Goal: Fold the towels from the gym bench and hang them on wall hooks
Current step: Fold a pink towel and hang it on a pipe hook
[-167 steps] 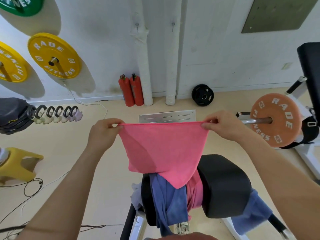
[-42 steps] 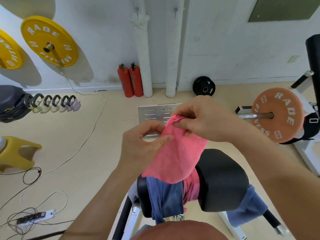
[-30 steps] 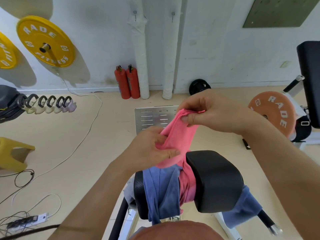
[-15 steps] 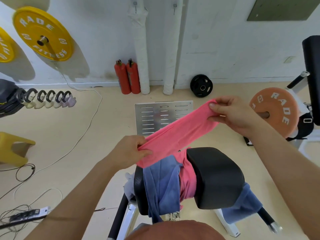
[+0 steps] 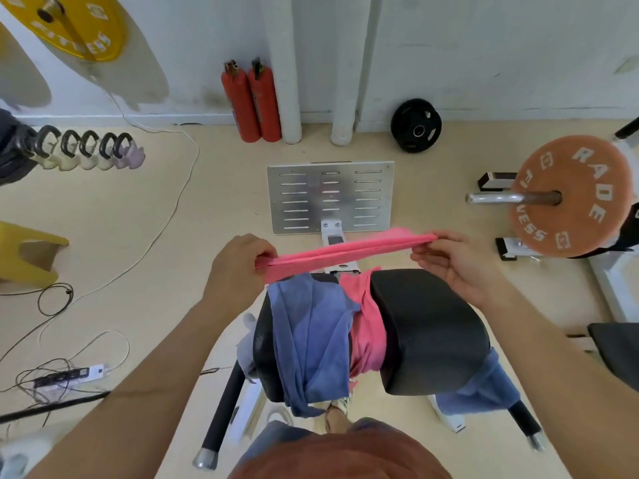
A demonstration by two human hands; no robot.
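Pink towel (image 5: 345, 252) now folded narrow, pulled taut between left hand (image 5: 238, 267) and right hand (image 5: 453, 264), each pinching one end, just above surface (image 5: 432, 326). Seems ready for halving; blue towel (image 5: 311, 333) below hands awaits.

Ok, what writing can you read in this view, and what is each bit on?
"RADE": upper rim of the orange weight plate.
"FITNESS": lower rim of the same plate, its middle crossed by the bar.
"FITNESS": yellow weight plate on the wall, blurred; the rest of it is out of frame.
Fire extinguishers: labels too small to read.
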